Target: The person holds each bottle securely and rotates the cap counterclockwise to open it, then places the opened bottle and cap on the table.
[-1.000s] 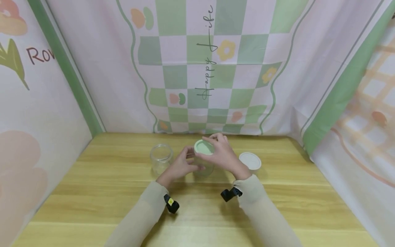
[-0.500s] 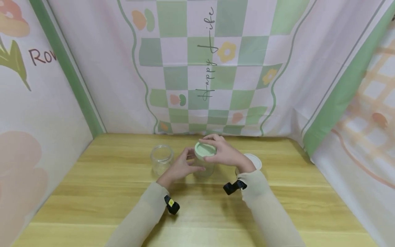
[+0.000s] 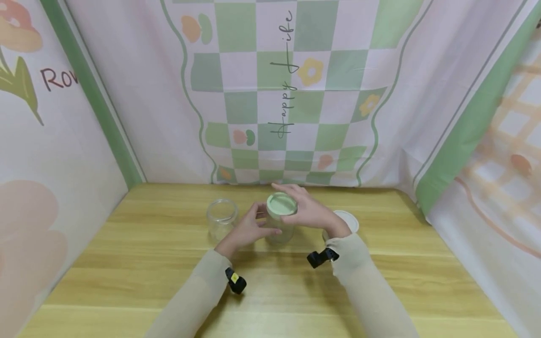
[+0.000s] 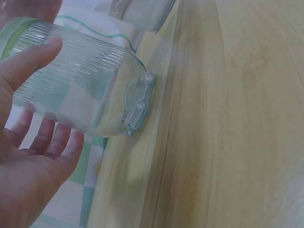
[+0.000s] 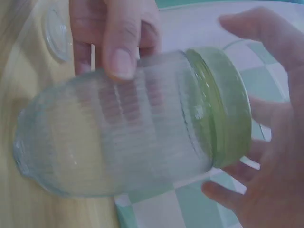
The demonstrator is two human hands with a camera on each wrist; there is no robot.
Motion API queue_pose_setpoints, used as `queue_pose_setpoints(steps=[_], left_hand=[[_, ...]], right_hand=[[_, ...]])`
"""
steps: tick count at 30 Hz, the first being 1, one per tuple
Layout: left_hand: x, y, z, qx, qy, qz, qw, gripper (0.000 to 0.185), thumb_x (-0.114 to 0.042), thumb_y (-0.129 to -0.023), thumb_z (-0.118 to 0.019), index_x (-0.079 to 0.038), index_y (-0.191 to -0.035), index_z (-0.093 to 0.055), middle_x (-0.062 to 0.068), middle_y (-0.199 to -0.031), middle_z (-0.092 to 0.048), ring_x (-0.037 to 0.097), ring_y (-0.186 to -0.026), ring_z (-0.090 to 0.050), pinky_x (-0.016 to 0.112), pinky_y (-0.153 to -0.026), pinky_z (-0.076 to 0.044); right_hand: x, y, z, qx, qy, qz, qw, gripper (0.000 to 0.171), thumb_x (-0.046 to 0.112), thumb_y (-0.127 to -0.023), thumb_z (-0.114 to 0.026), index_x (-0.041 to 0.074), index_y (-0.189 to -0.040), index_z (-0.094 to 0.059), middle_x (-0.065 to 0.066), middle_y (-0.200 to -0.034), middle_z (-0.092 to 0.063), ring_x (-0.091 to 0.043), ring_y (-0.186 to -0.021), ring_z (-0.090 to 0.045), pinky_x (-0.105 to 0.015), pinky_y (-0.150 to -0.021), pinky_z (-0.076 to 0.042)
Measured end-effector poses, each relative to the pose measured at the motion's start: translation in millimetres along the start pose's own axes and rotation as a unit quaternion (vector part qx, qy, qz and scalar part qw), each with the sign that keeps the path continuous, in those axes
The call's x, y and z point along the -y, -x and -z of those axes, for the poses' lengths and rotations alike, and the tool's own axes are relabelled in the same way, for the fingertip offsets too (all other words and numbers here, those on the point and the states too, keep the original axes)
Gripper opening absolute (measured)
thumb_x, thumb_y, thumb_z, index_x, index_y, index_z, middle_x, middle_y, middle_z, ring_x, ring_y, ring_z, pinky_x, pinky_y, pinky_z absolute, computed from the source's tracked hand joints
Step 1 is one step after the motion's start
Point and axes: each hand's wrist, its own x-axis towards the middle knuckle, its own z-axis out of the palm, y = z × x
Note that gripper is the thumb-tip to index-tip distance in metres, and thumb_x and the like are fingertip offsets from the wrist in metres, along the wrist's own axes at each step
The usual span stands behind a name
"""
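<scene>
A ribbed clear glass jar (image 3: 281, 232) stands upright on the table. Its pale green lid (image 3: 282, 203) sits on the mouth. My left hand (image 3: 250, 228) holds the jar's side, thumb on the near face and fingers round the far face; in the left wrist view the glass jar (image 4: 80, 80) appears tilted by the camera angle. Around the lid, my right hand (image 3: 310, 211) spreads its fingers. The right wrist view has the thumb apart from the green lid (image 5: 232, 109), with several fingers beyond it.
An unlidded glass jar (image 3: 221, 218) stands left of my left hand. Right of centre, a container with a white lid (image 3: 348, 219) is partly covered by my right wrist. A patterned cloth curtain (image 3: 274, 105) hangs behind the wooden table (image 3: 270, 300).
My right hand has shifted rightward and turned about the lid, then its index finger has lifted from the rim. The left hand keeps its hold and the jar stays in place.
</scene>
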Motion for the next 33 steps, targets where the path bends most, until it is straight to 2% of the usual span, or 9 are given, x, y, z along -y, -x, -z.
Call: queue_pose_setpoints(steps=[3,5,9,13,18,23,33], left_hand=[[0.2,0.0,0.2,-0.001,-0.002,0.006,1.0,0.088,-0.031,-0.079,-0.088,-0.013,-0.147,-0.035,0.005,-0.145,-0.041,0.027,-0.135,-0.042,0.041,-0.109,-0.043],[0.1,0.2,0.5,-0.002,-0.006,0.011,0.9999,0.088,-0.032,-0.079,-0.088,-0.015,-0.147,-0.035,0.004,-0.145,-0.041,0.027,-0.135,-0.041,0.042,-0.109,-0.043],[0.4,0.5,0.6,-0.005,-0.005,0.021,0.9998,0.088,-0.036,-0.078,-0.088,-0.018,-0.146,-0.036,0.004,-0.148,-0.039,0.028,-0.136,-0.041,0.044,-0.108,-0.044],[0.6,0.4,0.5,-0.001,0.011,0.023,0.9997,0.086,-0.033,-0.079,-0.088,-0.018,-0.146,-0.036,0.004,-0.147,-0.038,0.031,-0.136,-0.041,0.045,-0.102,-0.049],[-0.2,1.4,0.3,0.001,0.014,0.024,0.9996,0.086,-0.031,-0.079,-0.088,-0.017,-0.145,-0.035,0.004,-0.146,-0.039,0.032,-0.137,-0.041,0.046,-0.101,-0.05],[-0.6,1.6,-0.2,0.001,0.013,0.03,0.9995,0.089,-0.032,-0.078,-0.089,-0.018,-0.147,-0.035,0.003,-0.148,-0.038,0.031,-0.136,-0.042,0.046,-0.101,-0.05],[-1.2,2.7,0.6,0.0,0.008,0.028,0.9996,0.089,-0.033,-0.078,-0.088,-0.016,-0.147,-0.034,0.005,-0.145,-0.04,0.031,-0.136,-0.041,0.049,-0.103,-0.048]], right_hand=[[3,0,-6,-0.037,0.015,-0.011,0.999,0.088,0.041,-0.083,-0.08,0.021,-0.157,-0.036,-0.012,-0.153,-0.036,-0.032,-0.127,-0.038,-0.059,-0.093,-0.047],[7,0,-11,-0.069,0.046,-0.028,0.996,0.087,0.052,-0.084,-0.077,0.02,-0.155,-0.038,-0.012,-0.151,-0.039,-0.033,-0.128,-0.038,-0.058,-0.092,-0.048],[14,1,-22,-0.113,0.153,-0.07,0.979,0.088,0.07,-0.086,-0.063,0.013,-0.151,-0.045,-0.017,-0.139,-0.046,-0.034,-0.121,-0.042,-0.05,-0.09,-0.049],[18,2,-31,-0.146,0.234,-0.07,0.959,0.091,0.073,-0.085,-0.062,0.006,-0.146,-0.05,-0.021,-0.126,-0.05,-0.033,-0.106,-0.047,-0.043,-0.082,-0.048],[19,1,-37,-0.187,0.271,-0.041,0.943,0.089,0.069,-0.083,-0.068,0.002,-0.141,-0.054,-0.024,-0.119,-0.053,-0.033,-0.099,-0.048,-0.04,-0.075,-0.047],[21,2,-38,-0.186,0.281,-0.029,0.941,0.082,0.062,-0.086,-0.07,-0.001,-0.135,-0.058,-0.024,-0.116,-0.053,-0.034,-0.098,-0.048,-0.038,-0.074,-0.046],[24,3,-34,-0.161,0.246,-0.043,0.955,0.08,0.057,-0.086,-0.074,-0.002,-0.137,-0.057,-0.023,-0.122,-0.05,-0.035,-0.105,-0.045,-0.04,-0.077,-0.047]])
